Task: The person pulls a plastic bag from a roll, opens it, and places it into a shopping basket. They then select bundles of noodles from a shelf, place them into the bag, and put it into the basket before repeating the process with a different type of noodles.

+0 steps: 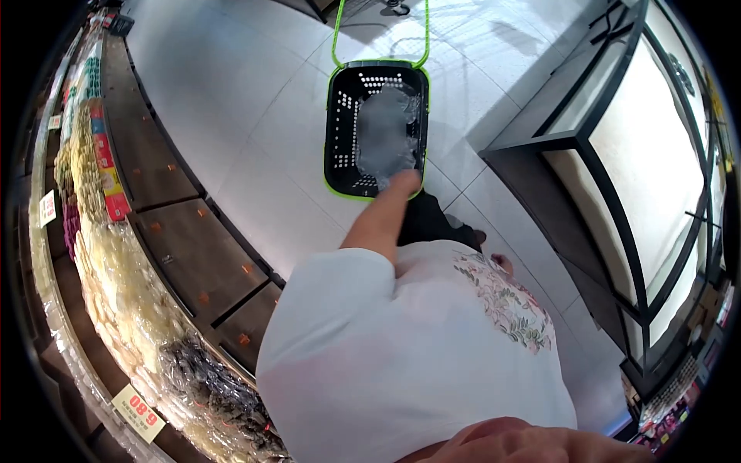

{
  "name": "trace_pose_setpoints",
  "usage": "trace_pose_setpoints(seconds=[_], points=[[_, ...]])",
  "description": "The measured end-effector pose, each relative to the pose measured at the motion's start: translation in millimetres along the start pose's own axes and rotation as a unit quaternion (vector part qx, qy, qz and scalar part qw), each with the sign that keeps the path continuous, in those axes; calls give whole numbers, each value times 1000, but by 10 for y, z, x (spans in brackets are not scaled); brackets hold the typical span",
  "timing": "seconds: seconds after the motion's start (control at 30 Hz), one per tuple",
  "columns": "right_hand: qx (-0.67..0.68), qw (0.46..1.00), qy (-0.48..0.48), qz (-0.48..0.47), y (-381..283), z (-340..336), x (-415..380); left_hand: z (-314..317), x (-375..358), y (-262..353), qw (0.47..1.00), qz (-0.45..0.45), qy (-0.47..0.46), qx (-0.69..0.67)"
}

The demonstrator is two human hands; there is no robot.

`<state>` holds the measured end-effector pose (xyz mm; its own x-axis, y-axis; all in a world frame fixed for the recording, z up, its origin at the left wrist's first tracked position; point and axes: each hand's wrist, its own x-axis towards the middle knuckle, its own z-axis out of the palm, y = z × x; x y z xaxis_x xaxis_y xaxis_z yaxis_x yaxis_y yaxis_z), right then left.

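My left hand (405, 183) reaches forward to the near rim of a black basket (336, 127) with green edging. Its fingers are blurred, and whether they hold the rim or the plastic cannot be made out. Inside the basket lies a clear, crumpled plastic bag (382, 131), close to my left hand. A tall green handle (335, 38) rises from the basket's far end. Low beside my body on the right, my right hand (502, 264) shows only in small part, near the patterned side of the white shirt (432, 347); its finger pose is unclear.
Along the left runs a shelf (170, 224) with bagged goods (123, 285) and a price card (139, 411). At the right stands a black-framed display case (571, 147). Pale floor tiles (247, 85) lie between them. Dark trousers (424, 220) show beneath the shirt.
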<state>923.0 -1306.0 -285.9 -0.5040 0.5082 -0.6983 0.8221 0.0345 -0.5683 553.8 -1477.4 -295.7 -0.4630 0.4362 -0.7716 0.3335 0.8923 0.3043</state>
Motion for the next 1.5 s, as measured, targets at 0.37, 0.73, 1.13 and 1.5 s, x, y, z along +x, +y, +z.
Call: trace_pose_setpoints(seconds=[0.37,0.73,1.13,1.5], points=[[-264,950,-97,-134,-1347,-125,1421,502,-1430,-2483,815,-278,307,-404],[-364,844,-276,-283,-3343,994,1834,1440,-1609,-1087,793,-359,175,-461],[-464,753,-374,-279,-2580,876,2445,356,-241,-586,946,-139,269,-116],[-219,937,-254,103,-2575,1831,3155,1006,532,-1216,944,-168,234,-158]])
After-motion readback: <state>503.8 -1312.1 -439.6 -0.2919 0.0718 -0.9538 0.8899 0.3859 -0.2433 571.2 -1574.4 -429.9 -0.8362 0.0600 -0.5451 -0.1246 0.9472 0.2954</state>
